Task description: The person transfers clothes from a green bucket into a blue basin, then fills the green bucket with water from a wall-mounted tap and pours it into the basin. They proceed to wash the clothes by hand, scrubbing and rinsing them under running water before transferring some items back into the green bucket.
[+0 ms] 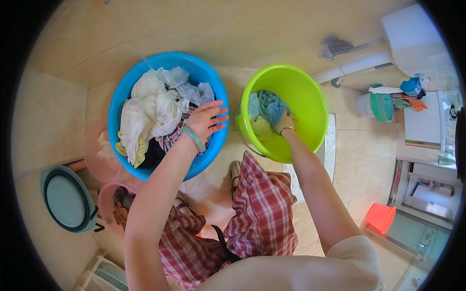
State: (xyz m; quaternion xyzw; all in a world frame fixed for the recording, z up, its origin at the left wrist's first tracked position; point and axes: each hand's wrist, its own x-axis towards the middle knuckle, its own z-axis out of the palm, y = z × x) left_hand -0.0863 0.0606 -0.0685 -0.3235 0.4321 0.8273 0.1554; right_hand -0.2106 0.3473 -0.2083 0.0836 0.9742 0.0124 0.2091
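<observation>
A blue basin (221, 80) on the left holds a heap of white cloth (155, 102), with yellowish, striped and dark pieces at its lower side. My left hand (208, 119), a pale green bangle at its wrist, is over the basin's right part, fingers spread and holding nothing. To its right stands a lime-green bucket (308, 97). Down inside the bucket, my right hand (285, 121) is closed on a blue-green cloth (267, 103); its fingertips are partly hidden. A pale yellow cloth (262, 128) lies just below that one.
Left of me are a pink basin (94, 155), another pink tub (104, 206) with dark cloth, and a grey-green folding basin (68, 201). A white pipe (357, 67) runs behind the bucket. A white grate (331, 160) and an orange bin (381, 217) are on the right.
</observation>
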